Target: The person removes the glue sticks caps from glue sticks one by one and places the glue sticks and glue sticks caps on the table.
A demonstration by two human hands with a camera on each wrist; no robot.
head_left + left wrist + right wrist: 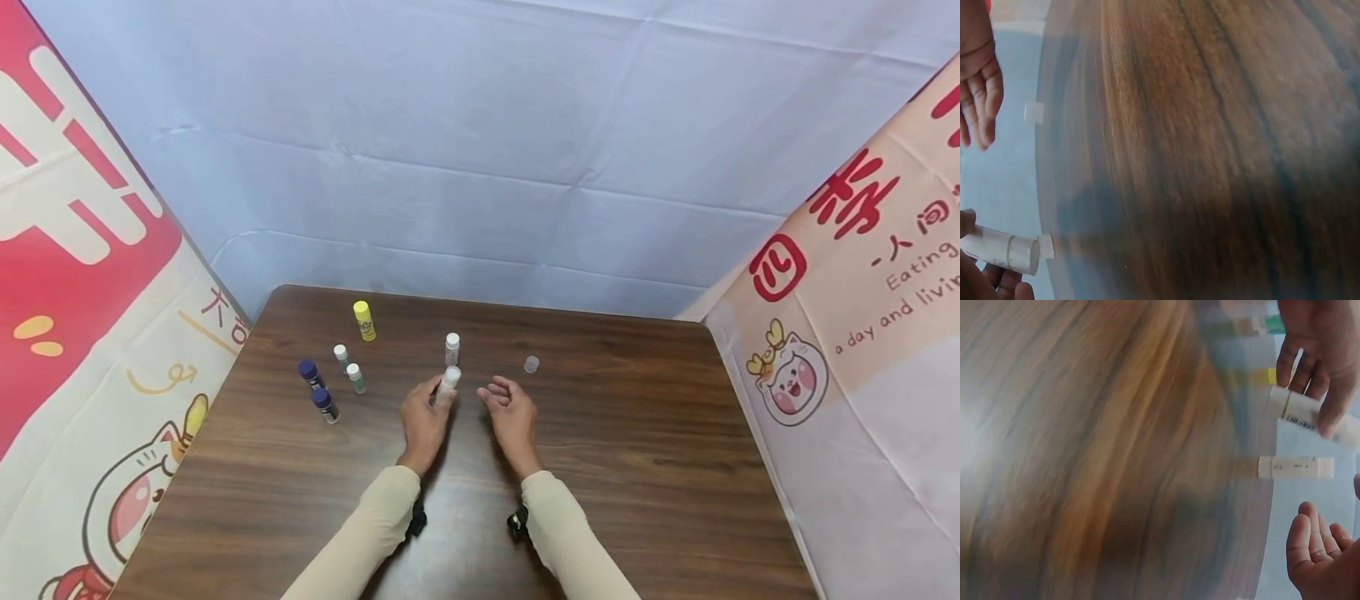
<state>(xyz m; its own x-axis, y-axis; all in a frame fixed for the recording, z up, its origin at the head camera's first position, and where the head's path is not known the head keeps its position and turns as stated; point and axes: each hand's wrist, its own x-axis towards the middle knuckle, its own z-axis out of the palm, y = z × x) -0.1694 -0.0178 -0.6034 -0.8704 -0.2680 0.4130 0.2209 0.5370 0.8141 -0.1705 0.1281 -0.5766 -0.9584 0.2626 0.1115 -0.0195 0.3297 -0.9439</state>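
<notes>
In the head view my left hand (422, 423) grips a white glue stick (448, 380) between thumb and fingers, above the table's middle. The right wrist view shows a barcode on this glue stick (1304, 417). Just beyond it a second white glue stick (452, 350) stands upright on the table. My right hand (514, 421) is held to the right with loosely bent fingers and nothing in them, apart from the glue stick. A small translucent cap (532, 364) lies on the table beyond the right hand.
To the left on the brown wooden table (637, 450) stand a yellow glue stick (364, 322), two white-capped green ones (356, 380) and two with dark blue caps (326, 406). A pale cloth (480, 167) hangs behind the table; printed cloths flank both sides.
</notes>
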